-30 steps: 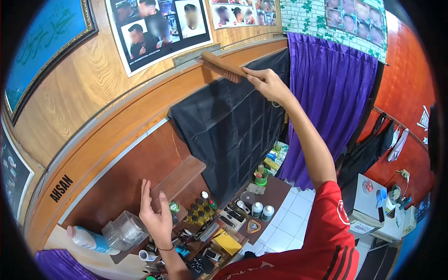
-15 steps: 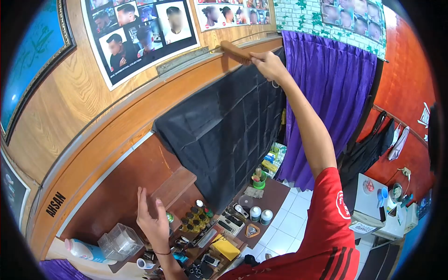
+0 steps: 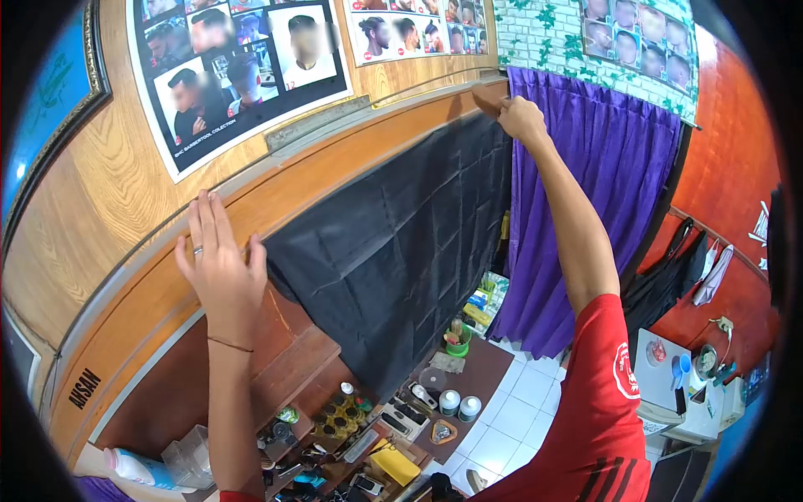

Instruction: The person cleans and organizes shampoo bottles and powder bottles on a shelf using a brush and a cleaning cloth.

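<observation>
My right hand [image 3: 524,121] is wrapped round the handle of a wooden brush [image 3: 488,100]. The brush is at the far right end of the orange-brown wooden beam [image 3: 351,151], close to the purple curtain [image 3: 590,184]; its bristles are hard to make out. My left hand [image 3: 222,263], with a ring and a thin wristband, is open with fingers spread against the left part of the same beam. Below the beam hangs a black cloth [image 3: 393,243], its upper left corner just right of my left hand.
Haircut posters [image 3: 242,84] cover the wall above the beam. Below is a counter with several bottles [image 3: 339,414], clippers [image 3: 406,414], two white jars [image 3: 449,403], a yellow item [image 3: 395,463] and a green cup [image 3: 457,339]. A wooden shelf [image 3: 297,368] juts out under my left arm.
My right hand has moved the brush rightward along the beam to its far end. My left hand has risen from above the counter onto the beam.
</observation>
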